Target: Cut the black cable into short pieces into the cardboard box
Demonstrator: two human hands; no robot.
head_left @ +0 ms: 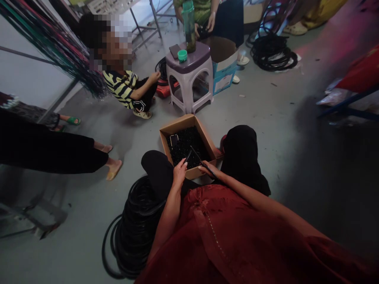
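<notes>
My left hand [179, 172] is closed in a pinch on a small black piece near the front edge of a cardboard box [177, 127]. My right hand [209, 169] is closed on the end of a thin black cable [197, 156] that slants up over the box. The box stands on the floor between my knees and holds several small black parts [186, 142] and a small clear item at its back left. A thick coil of black hose [136, 228] lies on the floor under my left arm.
A purple stool [189, 79] beyond the box carries a green bottle [188, 25], a green cap and a phone. A squatting person in a striped shirt [122, 87] is left of it. Another box, more hose coils [272, 51] and other seated people ring the floor.
</notes>
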